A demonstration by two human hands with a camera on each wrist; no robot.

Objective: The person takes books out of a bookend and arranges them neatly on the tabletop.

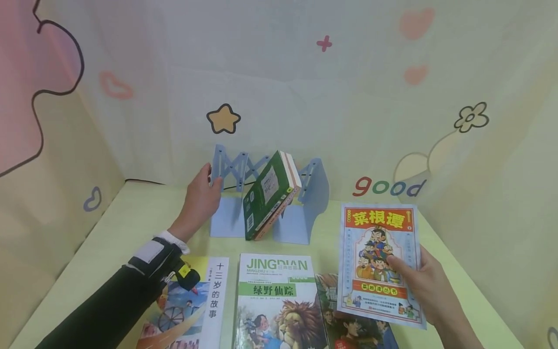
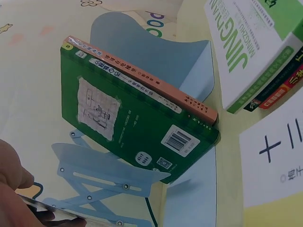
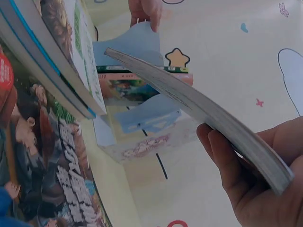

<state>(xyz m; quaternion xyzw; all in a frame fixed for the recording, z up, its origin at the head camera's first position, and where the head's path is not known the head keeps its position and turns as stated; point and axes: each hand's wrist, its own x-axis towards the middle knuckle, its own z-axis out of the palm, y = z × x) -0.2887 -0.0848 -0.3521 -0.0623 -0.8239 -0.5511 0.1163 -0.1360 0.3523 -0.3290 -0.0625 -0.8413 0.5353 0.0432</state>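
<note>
A light blue expandable book stand (image 1: pixel 320 186) with crisscross side bars stands at the back of the table. My left hand (image 1: pixel 200 198) grips its left end plate, thumb and fingers on opposite sides in the left wrist view. Inside the stand leans a green book (image 2: pixel 118 104), tilted to the right, with a salmon-spined book (image 2: pixel 142 75) against it. My right hand (image 1: pixel 429 291) holds a thin comic book (image 1: pixel 377 257) with a red-and-yellow title, thumb on its front cover. In the right wrist view, that comic book bends slightly and shows its page edges.
Along the near side of the pale yellow table (image 1: pixel 126 213) lie a storybook with a lion cover (image 1: pixel 279 300), a yellow-and-white book (image 1: pixel 196 310) at left and a dark-covered book (image 1: pixel 353 329) partly under the comic. Printed cloth walls (image 1: pixel 279 87) enclose the table.
</note>
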